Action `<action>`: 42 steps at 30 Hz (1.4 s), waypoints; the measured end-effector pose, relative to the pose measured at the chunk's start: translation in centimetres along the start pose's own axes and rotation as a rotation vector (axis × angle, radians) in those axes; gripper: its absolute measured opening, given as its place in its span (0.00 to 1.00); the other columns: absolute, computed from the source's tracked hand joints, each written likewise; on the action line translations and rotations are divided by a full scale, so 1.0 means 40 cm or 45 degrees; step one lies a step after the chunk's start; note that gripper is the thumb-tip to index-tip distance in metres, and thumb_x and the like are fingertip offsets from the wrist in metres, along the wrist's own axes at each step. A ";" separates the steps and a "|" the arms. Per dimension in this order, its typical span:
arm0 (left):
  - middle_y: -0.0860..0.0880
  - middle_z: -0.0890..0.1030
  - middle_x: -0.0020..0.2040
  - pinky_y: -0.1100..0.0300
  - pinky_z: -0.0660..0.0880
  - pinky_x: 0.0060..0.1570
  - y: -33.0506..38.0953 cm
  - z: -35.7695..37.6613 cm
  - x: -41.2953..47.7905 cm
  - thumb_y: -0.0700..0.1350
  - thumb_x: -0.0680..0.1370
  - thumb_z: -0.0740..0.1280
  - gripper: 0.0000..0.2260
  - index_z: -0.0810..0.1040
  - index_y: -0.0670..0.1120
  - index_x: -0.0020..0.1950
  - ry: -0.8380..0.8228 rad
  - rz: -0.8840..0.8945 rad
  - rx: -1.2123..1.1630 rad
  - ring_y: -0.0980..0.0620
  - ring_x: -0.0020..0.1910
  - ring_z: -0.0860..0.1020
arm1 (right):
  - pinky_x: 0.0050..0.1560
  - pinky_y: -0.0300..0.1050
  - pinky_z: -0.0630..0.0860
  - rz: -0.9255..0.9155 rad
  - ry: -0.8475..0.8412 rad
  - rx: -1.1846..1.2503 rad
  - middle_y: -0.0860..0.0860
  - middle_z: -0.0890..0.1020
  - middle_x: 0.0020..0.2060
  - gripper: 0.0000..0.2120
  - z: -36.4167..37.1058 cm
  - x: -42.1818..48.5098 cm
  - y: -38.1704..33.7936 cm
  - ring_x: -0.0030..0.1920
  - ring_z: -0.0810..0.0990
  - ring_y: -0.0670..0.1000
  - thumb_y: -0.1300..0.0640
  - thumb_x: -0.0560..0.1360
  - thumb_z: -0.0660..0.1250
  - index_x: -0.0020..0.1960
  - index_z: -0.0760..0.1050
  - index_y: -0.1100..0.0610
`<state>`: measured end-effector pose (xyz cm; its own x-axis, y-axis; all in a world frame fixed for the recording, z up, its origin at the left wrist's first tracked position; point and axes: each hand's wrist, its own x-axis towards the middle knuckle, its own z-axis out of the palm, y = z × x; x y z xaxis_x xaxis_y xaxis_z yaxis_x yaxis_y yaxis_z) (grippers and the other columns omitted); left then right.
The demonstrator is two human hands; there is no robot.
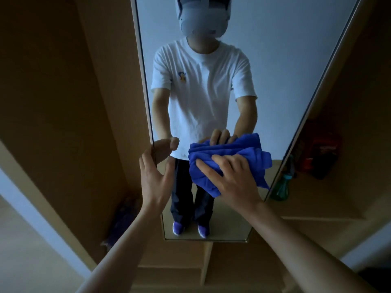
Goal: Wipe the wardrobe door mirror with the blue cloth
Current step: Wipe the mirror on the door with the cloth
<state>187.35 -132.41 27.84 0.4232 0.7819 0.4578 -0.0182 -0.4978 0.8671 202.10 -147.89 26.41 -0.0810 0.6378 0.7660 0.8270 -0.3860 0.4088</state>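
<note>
Blue cloth (228, 157), bunched, lies against the lower half of the wardrobe door mirror (275, 60). Right hand (234, 178) grips it, fingers spread over the folds. Left hand (156, 174), fingers loosely extended, touches the mirror's left edge. Teal bottle (282, 188) stands just right of the mirror.

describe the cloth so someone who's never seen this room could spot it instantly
Find the tall mirror straight ahead, set in brown wood, and look at its lower half. There the right hand holds a bunched blue cloth against the glass. It is the one vivid blue thing in hand; the left hand beside it, at the mirror's edge, holds nothing.
</note>
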 end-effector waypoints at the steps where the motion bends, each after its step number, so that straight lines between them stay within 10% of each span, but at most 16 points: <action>1: 0.52 0.72 0.66 0.56 0.72 0.65 -0.017 0.000 -0.010 0.46 0.81 0.67 0.19 0.69 0.49 0.72 -0.013 -0.006 0.005 0.60 0.63 0.71 | 0.57 0.58 0.69 -0.013 -0.037 0.010 0.56 0.73 0.60 0.21 0.013 -0.026 -0.009 0.53 0.72 0.58 0.58 0.84 0.56 0.75 0.69 0.50; 7: 0.51 0.71 0.70 0.61 0.68 0.64 -0.116 0.012 -0.066 0.48 0.80 0.67 0.25 0.65 0.50 0.76 -0.080 -0.045 0.041 0.57 0.71 0.68 | 0.58 0.57 0.66 -0.064 -0.263 0.057 0.56 0.72 0.59 0.31 0.095 -0.197 -0.086 0.52 0.71 0.58 0.56 0.74 0.70 0.76 0.68 0.49; 28: 0.49 0.69 0.75 0.43 0.66 0.74 -0.433 0.106 -0.261 0.46 0.75 0.68 0.32 0.61 0.47 0.77 -0.166 -0.535 0.075 0.54 0.75 0.67 | 0.52 0.54 0.79 0.032 -0.634 0.386 0.53 0.81 0.50 0.21 0.314 -0.587 -0.308 0.43 0.79 0.55 0.63 0.76 0.61 0.68 0.76 0.51; 32: 0.52 0.66 0.77 0.43 0.66 0.74 -0.470 0.115 -0.295 0.50 0.75 0.67 0.35 0.57 0.51 0.79 -0.204 -0.617 0.153 0.55 0.75 0.65 | 0.51 0.53 0.79 0.049 -0.837 0.477 0.53 0.81 0.48 0.25 0.339 -0.651 -0.330 0.44 0.79 0.56 0.63 0.70 0.74 0.66 0.78 0.52; 42: 0.50 0.63 0.79 0.43 0.65 0.74 -0.463 0.118 -0.296 0.48 0.80 0.69 0.35 0.53 0.53 0.81 -0.231 -0.660 0.259 0.51 0.76 0.64 | 0.66 0.54 0.70 0.212 -1.269 0.851 0.55 0.74 0.65 0.30 0.289 -0.662 -0.284 0.63 0.74 0.58 0.65 0.77 0.66 0.77 0.67 0.50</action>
<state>186.95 -134.21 5.44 0.4789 0.8748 -0.0727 0.3993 -0.1433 0.9056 201.30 -152.69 -4.25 0.2741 0.9602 -0.0540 0.9345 -0.2792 -0.2207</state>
